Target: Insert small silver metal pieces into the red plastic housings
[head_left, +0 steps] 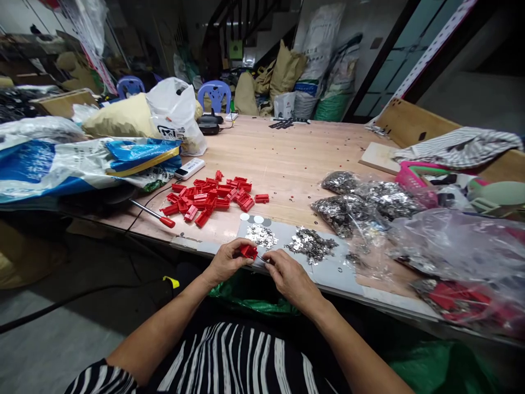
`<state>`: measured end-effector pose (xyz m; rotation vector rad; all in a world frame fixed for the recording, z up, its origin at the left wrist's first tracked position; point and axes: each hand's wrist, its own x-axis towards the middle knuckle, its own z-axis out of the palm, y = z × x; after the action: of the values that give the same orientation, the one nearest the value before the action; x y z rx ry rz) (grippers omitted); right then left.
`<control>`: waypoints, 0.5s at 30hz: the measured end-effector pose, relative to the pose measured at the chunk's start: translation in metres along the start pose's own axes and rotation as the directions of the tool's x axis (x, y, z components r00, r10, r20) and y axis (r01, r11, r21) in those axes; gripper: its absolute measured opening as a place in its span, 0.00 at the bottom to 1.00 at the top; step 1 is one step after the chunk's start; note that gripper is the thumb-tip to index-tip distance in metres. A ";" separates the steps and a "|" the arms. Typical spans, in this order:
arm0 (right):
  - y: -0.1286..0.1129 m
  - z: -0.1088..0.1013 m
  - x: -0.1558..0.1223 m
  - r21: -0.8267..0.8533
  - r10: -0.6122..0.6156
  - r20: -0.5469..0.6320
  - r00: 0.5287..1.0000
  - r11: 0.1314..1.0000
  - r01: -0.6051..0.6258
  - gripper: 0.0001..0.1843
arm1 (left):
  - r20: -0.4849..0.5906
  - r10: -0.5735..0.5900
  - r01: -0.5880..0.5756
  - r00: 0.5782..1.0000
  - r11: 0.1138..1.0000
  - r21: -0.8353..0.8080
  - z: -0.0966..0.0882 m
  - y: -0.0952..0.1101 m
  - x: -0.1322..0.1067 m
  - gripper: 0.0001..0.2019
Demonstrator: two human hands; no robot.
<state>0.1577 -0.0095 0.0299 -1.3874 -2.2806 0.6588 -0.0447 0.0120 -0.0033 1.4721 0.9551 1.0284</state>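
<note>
My left hand [229, 261] is closed on a small red plastic part [248, 251] at the table's front edge. Against that part, my right hand [289, 276] pinches a thin metal piece [262, 259], too small to name for certain; it points toward the red part. Just beyond my hands lie a pile of bright flat metal pieces [261, 236] and a darker pile of small metal pieces [312, 244], both on a grey sheet [283, 223]. A heap of similar red plastic parts [209, 197] is spread to the left.
Clear bags of metal pieces [348, 205] stand at the right, near a pink basket [414, 178]. A red-tipped lever [166, 221] juts out at the left, beside a white power strip [190, 168] and plastic sacks [82, 164]. A green bag [254, 303] hangs below the edge.
</note>
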 end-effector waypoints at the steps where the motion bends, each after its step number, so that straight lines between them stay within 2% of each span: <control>1: -0.001 0.000 0.001 0.003 0.003 -0.004 1.000 1.000 -0.003 0.10 | 0.001 0.004 -0.004 1.000 1.000 -0.006 0.000 -0.001 0.000 0.16; 6: -0.003 -0.004 0.004 0.070 -0.001 -0.038 0.999 0.998 0.003 0.08 | -0.032 -0.018 0.016 0.999 0.997 -0.081 0.003 0.004 -0.001 0.17; 9: -0.003 -0.010 0.004 0.147 0.005 -0.052 0.999 0.989 0.002 0.08 | -0.112 -0.090 0.051 0.990 0.950 -0.309 0.011 0.015 -0.004 0.20; 11: -0.006 -0.016 0.003 0.206 0.028 -0.025 0.999 0.978 -0.022 0.10 | -0.126 -0.175 0.088 0.976 0.856 -0.509 0.017 0.023 -0.007 0.19; 15: -0.014 -0.024 0.000 0.320 0.010 0.042 0.999 0.947 -0.023 0.18 | 0.028 -0.339 0.232 0.940 0.578 -0.782 0.024 0.031 -0.012 0.07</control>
<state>0.1607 -0.0111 0.0574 -1.2468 -2.0760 1.0198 -0.0240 -0.0103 0.0240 0.4943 0.6513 1.0962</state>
